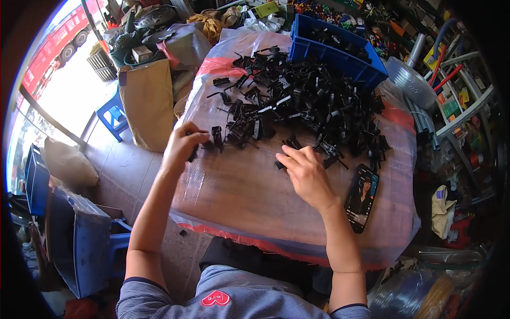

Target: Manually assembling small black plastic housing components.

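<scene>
A large heap of small black plastic clip-like parts (313,101) covers the far middle of the table. At the heap's left edge, my left hand (183,143) is closed, thumb and fingers pinched together. A black plastic part (192,154) shows partly under its fingers, mostly hidden by the hand. Just right of those fingertips stands a single black part (217,135). My right hand (305,173) hovers palm-down at the near edge of the heap, fingers stretched out and slightly apart. By its fingertips lies another dark part (279,165), and I cannot tell whether they touch.
Clear plastic sheeting covers the table (249,202). A blue crate (340,50) holding more black parts stands at the far right. A phone (363,199) with its screen lit lies right of my right hand. A blue stool (112,114) and sacks stand at left; shelving fills the right.
</scene>
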